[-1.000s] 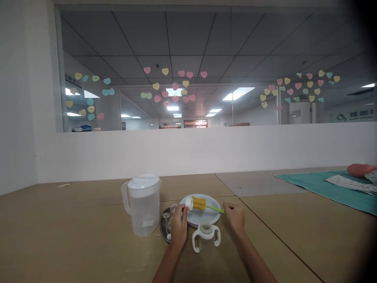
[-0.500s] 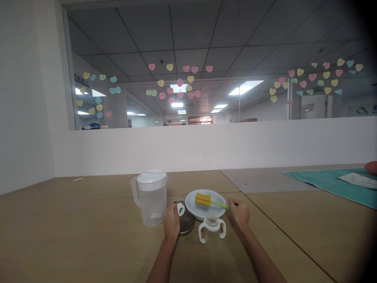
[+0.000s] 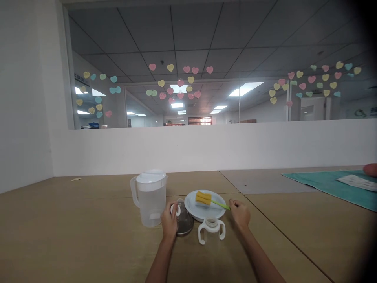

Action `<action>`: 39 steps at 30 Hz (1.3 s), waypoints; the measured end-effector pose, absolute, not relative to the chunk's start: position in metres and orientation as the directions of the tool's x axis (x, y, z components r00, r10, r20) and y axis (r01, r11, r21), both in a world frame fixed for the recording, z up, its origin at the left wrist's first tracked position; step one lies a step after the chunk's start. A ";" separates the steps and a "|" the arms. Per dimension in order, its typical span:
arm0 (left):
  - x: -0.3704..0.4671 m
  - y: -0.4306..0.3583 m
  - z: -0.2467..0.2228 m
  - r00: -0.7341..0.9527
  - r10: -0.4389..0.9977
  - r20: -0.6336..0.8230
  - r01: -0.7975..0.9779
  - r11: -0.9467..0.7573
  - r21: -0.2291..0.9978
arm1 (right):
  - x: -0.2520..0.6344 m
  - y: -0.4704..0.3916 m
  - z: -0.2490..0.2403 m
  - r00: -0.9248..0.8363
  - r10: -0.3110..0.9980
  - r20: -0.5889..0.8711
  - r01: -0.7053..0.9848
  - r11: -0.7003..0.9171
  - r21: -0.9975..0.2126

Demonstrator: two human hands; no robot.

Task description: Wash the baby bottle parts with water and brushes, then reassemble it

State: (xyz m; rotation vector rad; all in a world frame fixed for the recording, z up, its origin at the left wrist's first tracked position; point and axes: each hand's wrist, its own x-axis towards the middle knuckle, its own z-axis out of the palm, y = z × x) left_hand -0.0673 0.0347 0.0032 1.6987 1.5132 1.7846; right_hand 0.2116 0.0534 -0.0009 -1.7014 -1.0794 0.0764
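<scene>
Pitcher (image 3: pixel 152 200) looked like smooth, cloudy translucent plastic — lid (image 3: pixel 151 177) the same. Two-handled bottle (image 3: pixel 211 230) had clear body, smooth white plastic handles. Sponge brush (image 3: pixel 203 198) showed rough yellow foam, smooth green plastic stem. Plate (image 3: pixel 193 211) smooth, faintly glossy. Table (image 3: pixel 88 236) wood-look, low sheen — mat (image 3: pixel 324 181) matt teal cloth.

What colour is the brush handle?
Bright green, seen best in the head view.

Head-high, forward-down view, right edge apparently obscured
</scene>
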 end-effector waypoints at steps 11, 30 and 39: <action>-0.068 0.038 0.001 -0.154 0.649 0.745 0.668 -0.488 0.562 | 0.211 0.052 0.000 0.588 0.688 0.425 0.623 -0.050 -0.781; -0.062 0.025 0.001 -0.093 0.809 0.580 0.969 -0.061 0.241 | 0.211 0.053 -0.001 0.582 0.690 0.430 0.627 -0.043 -0.778; -0.065 0.023 0.006 -0.104 0.777 0.621 0.967 -0.067 0.246 | 0.211 0.052 -0.001 0.577 0.698 0.424 0.635 -0.057 -0.770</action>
